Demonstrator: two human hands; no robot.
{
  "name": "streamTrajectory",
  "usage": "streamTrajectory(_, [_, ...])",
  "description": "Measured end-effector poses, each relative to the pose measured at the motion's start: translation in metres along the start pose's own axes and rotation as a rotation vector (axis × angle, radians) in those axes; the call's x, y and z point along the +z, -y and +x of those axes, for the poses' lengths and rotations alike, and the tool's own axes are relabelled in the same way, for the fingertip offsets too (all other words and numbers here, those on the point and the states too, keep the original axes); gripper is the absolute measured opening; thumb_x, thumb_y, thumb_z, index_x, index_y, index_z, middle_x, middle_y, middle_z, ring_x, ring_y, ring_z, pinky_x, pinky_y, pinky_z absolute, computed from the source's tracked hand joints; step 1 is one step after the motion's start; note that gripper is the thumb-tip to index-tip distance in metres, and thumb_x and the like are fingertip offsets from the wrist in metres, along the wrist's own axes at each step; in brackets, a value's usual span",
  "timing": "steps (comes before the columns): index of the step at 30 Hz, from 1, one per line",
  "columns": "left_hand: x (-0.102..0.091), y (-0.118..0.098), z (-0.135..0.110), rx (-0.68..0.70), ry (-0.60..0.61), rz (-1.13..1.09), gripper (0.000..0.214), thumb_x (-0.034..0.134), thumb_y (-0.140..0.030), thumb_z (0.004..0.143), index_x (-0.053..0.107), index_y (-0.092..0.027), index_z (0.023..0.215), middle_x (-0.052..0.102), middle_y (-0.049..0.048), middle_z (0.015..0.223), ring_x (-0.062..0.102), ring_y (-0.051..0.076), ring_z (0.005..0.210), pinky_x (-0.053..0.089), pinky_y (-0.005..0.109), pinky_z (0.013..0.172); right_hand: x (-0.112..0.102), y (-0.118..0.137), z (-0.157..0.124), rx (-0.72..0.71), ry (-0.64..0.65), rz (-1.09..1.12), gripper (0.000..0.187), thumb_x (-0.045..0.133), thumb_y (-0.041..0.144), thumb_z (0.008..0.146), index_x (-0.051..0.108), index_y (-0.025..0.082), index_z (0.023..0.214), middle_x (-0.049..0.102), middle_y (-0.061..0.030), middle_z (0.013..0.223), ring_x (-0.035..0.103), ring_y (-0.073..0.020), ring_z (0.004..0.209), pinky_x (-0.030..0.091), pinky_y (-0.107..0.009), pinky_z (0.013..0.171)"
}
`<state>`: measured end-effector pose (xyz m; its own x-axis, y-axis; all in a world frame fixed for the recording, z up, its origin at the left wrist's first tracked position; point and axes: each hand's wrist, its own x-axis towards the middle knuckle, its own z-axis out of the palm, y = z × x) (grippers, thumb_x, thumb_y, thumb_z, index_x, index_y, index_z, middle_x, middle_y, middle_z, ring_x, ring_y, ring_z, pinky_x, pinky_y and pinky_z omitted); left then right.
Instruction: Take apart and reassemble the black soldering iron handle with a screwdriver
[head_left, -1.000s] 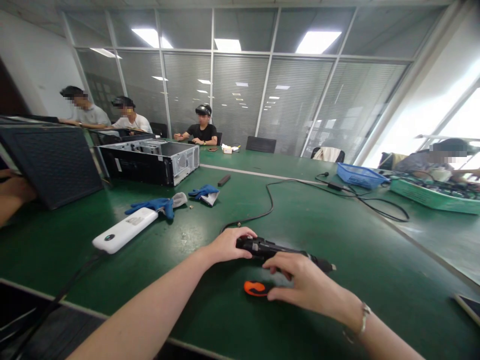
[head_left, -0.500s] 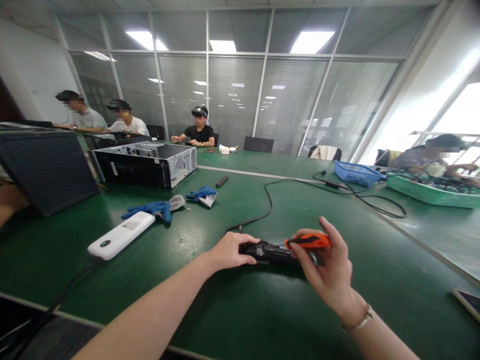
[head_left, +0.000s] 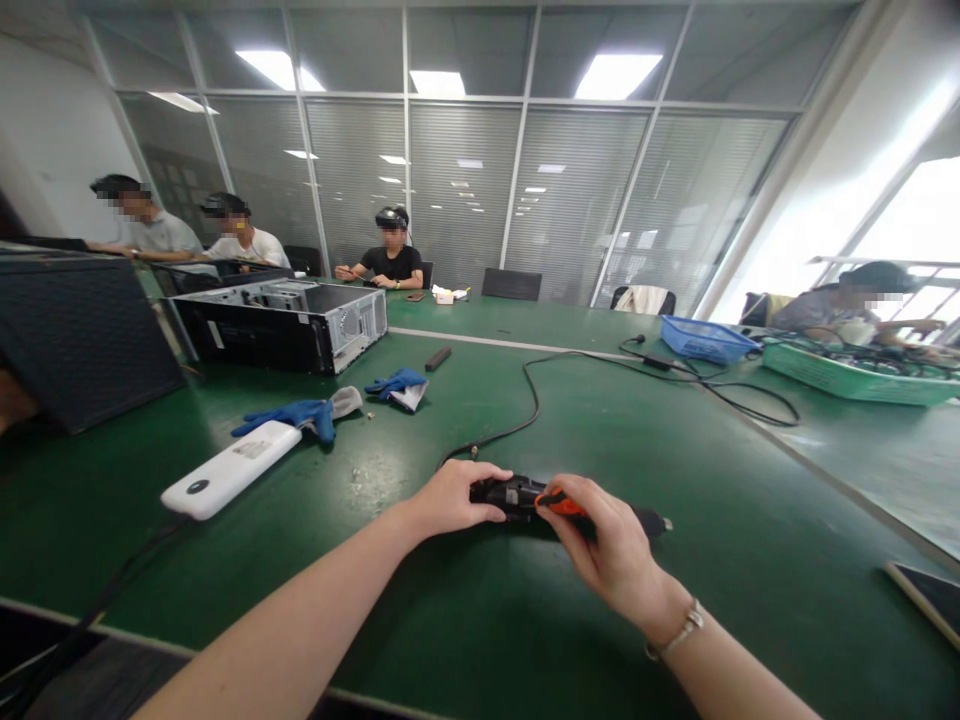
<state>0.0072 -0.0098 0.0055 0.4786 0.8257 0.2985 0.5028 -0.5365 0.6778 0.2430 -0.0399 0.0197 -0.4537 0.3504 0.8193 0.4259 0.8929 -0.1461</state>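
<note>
A long black corded device [head_left: 517, 497] lies on the green table in front of me, with a small metal tip at its right end. My left hand [head_left: 457, 497] grips its left end, thumb on the near side and fingers on the far side. Over its middle, my right hand [head_left: 600, 530] is closed around an orange and black screwdriver [head_left: 564, 502]. Most of the handle is covered by my fingers, and the shaft cannot be seen. A black cord [head_left: 534, 400] runs from beside my left hand toward the back right.
Left of me lie a white power strip-like box [head_left: 232, 470], blue gloves [head_left: 300, 417] and a dark bar [head_left: 438, 358]. An open computer case [head_left: 277, 325] stands behind. Blue basket [head_left: 709, 340] and green basket [head_left: 847, 372] sit right, a phone-like slab [head_left: 930, 595] nearer. Several people sit around.
My right hand has moved left along the black device with the screwdriver, and its raised fingers have curled round the handle. My left hand keeps its grip. The view has shifted slightly.
</note>
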Motion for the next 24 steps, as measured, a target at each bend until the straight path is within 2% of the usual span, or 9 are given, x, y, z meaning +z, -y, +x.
streamTrajectory(3, [0.0, 0.001, 0.0, 0.005, 0.003, 0.005, 0.053, 0.081, -0.027, 0.069, 0.066, -0.021, 0.119, 0.07, 0.0046, 0.117, 0.066, 0.024, 0.104, 0.047, 0.032, 0.095, -0.005, 0.009, 0.007, -0.103, 0.08, 0.028, 0.052, 0.052, 0.008, 0.09, 0.038, 0.027, 0.136, 0.067, -0.0089, 0.107, 0.067, -0.0202, 0.095, 0.059, -0.035, 0.077])
streamTrajectory(5, [0.0, 0.001, -0.001, 0.002, 0.003, 0.003, 0.053, 0.081, -0.027, 0.069, 0.066, -0.021, 0.12, 0.07, 0.0048, 0.117, 0.066, 0.024, 0.104, 0.046, 0.032, 0.096, -0.007, 0.013, 0.009, -0.11, 0.091, 0.024, 0.055, 0.053, 0.008, 0.089, 0.037, 0.029, 0.138, 0.064, -0.0101, 0.11, 0.065, -0.0206, 0.097, 0.058, -0.035, 0.077])
streamTrajectory(10, [0.0, 0.0, 0.0, -0.002, 0.004, 0.016, 0.053, 0.081, -0.027, 0.07, 0.066, -0.02, 0.12, 0.07, 0.0051, 0.117, 0.067, 0.024, 0.104, 0.046, 0.031, 0.095, -0.004, 0.013, 0.008, -0.088, -0.017, 0.003, 0.061, 0.061, 0.007, 0.086, 0.042, 0.033, 0.137, 0.059, -0.0087, 0.107, 0.062, -0.0191, 0.092, 0.057, -0.033, 0.072])
streamTrajectory(14, [0.001, 0.003, 0.0, 0.022, 0.003, 0.01, 0.053, 0.081, -0.027, 0.07, 0.065, -0.02, 0.12, 0.07, 0.0051, 0.117, 0.066, 0.024, 0.105, 0.045, 0.031, 0.097, -0.005, 0.015, 0.011, -0.092, 0.021, 0.131, 0.069, 0.05, -0.001, 0.087, 0.03, 0.03, 0.147, 0.062, -0.0109, 0.113, 0.062, -0.0214, 0.104, 0.057, -0.038, 0.082])
streamTrajectory(17, [0.001, 0.004, 0.0, 0.032, 0.003, 0.008, 0.053, 0.081, -0.027, 0.071, 0.065, -0.02, 0.121, 0.07, 0.0051, 0.118, 0.066, 0.023, 0.106, 0.046, 0.03, 0.096, -0.006, 0.017, 0.011, -0.088, 0.018, 0.099, 0.071, 0.054, 0.002, 0.086, 0.029, 0.025, 0.148, 0.059, -0.015, 0.123, 0.061, -0.0246, 0.112, 0.057, -0.04, 0.086])
streamTrajectory(21, [0.001, 0.004, 0.0, 0.017, 0.005, 0.02, 0.054, 0.081, -0.027, 0.07, 0.065, -0.02, 0.121, 0.07, 0.0055, 0.117, 0.066, 0.024, 0.105, 0.046, 0.031, 0.095, -0.005, 0.014, 0.005, -0.07, -0.083, -0.002, 0.07, 0.067, 0.006, 0.081, 0.041, 0.032, 0.141, 0.061, -0.0109, 0.113, 0.065, -0.0228, 0.097, 0.059, -0.035, 0.074])
streamTrajectory(24, [0.001, 0.004, 0.0, 0.022, 0.002, 0.015, 0.054, 0.082, -0.026, 0.069, 0.065, -0.021, 0.12, 0.07, 0.0048, 0.118, 0.066, 0.024, 0.105, 0.045, 0.031, 0.097, -0.003, 0.011, 0.004, -0.059, -0.094, 0.026, 0.071, 0.061, 0.001, 0.083, 0.037, 0.031, 0.144, 0.063, -0.0106, 0.113, 0.065, -0.0219, 0.099, 0.059, -0.035, 0.078])
